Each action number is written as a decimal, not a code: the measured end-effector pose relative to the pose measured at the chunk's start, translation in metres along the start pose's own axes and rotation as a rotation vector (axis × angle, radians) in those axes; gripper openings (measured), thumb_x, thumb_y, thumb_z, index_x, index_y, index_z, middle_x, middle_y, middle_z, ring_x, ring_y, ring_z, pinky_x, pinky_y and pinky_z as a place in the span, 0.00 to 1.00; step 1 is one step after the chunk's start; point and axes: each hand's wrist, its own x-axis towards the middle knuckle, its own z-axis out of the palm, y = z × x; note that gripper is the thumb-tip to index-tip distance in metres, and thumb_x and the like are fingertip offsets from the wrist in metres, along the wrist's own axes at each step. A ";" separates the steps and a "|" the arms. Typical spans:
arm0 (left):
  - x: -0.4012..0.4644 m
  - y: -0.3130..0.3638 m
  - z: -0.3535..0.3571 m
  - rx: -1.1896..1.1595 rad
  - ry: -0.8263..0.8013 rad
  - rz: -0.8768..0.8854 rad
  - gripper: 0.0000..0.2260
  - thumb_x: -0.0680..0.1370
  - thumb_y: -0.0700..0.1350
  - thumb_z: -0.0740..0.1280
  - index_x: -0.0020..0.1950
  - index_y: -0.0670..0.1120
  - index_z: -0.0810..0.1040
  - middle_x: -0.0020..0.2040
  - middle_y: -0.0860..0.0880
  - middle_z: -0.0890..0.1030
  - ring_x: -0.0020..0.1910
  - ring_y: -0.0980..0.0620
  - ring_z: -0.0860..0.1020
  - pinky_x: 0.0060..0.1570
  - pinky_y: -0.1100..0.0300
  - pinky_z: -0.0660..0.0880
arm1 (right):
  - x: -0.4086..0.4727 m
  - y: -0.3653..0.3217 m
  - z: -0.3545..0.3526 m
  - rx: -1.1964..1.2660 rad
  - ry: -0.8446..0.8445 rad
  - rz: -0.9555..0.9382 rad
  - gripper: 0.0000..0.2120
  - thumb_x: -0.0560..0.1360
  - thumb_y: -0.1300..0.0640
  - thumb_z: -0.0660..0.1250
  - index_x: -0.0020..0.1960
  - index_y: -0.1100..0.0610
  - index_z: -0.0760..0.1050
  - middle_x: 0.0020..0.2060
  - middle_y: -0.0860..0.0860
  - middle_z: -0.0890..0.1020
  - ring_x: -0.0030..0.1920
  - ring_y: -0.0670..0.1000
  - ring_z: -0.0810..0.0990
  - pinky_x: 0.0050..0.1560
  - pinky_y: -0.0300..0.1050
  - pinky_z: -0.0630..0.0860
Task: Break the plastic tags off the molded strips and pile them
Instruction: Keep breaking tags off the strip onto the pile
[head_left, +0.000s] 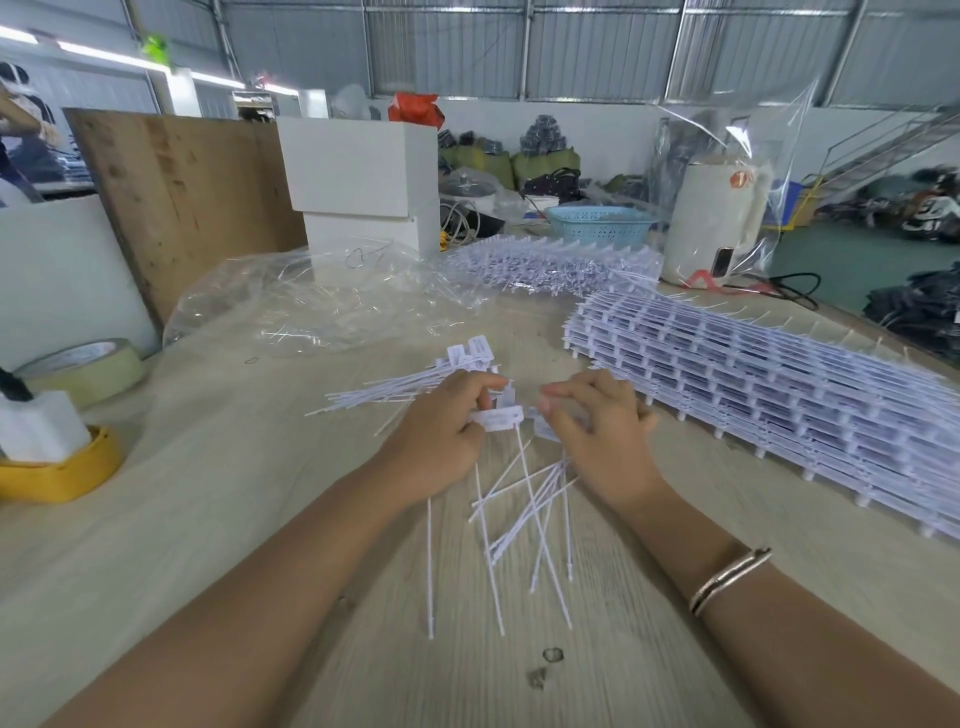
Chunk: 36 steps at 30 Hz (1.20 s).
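My left hand (447, 431) pinches a white plastic tag (501, 418) by its flat head, its thin tail hanging toward me. My right hand (597, 426) has curled fingers gripping several more tags, whose tails (535, 514) fan out across the table below both hands. A pile of loose tags (415, 382) lies just beyond my left hand, tails pointing left. A thick stack of molded strips (753, 384) stretches along the table to the right of my right hand. A second heap of strips (550, 265) lies farther back.
Crumpled clear plastic sheeting (322, 301) covers the table's back left. A tape roll (88, 366) and a yellow holder (57, 473) sit at the left edge. White boxes (363, 176), a blue basket (597, 223) and a white kettle (711, 218) stand at the back.
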 end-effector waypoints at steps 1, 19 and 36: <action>-0.001 0.002 0.002 0.017 -0.013 0.038 0.22 0.75 0.33 0.59 0.68 0.48 0.69 0.54 0.52 0.73 0.47 0.54 0.71 0.45 0.62 0.64 | -0.002 -0.005 0.001 0.059 -0.038 -0.043 0.13 0.74 0.39 0.60 0.50 0.43 0.80 0.48 0.39 0.73 0.54 0.41 0.65 0.48 0.43 0.50; -0.002 0.008 -0.001 -0.359 -0.032 -0.151 0.15 0.80 0.43 0.62 0.33 0.50 0.73 0.30 0.54 0.74 0.33 0.57 0.71 0.40 0.60 0.65 | -0.003 -0.013 -0.009 0.347 -0.197 -0.105 0.09 0.74 0.54 0.69 0.37 0.42 0.76 0.35 0.40 0.76 0.49 0.43 0.70 0.60 0.61 0.61; 0.006 -0.008 -0.001 -1.149 -0.021 -0.446 0.15 0.81 0.42 0.56 0.35 0.48 0.73 0.30 0.51 0.70 0.30 0.57 0.68 0.34 0.65 0.67 | 0.000 0.000 -0.013 0.434 -0.010 0.048 0.07 0.75 0.52 0.67 0.40 0.40 0.78 0.37 0.40 0.80 0.46 0.48 0.79 0.58 0.50 0.61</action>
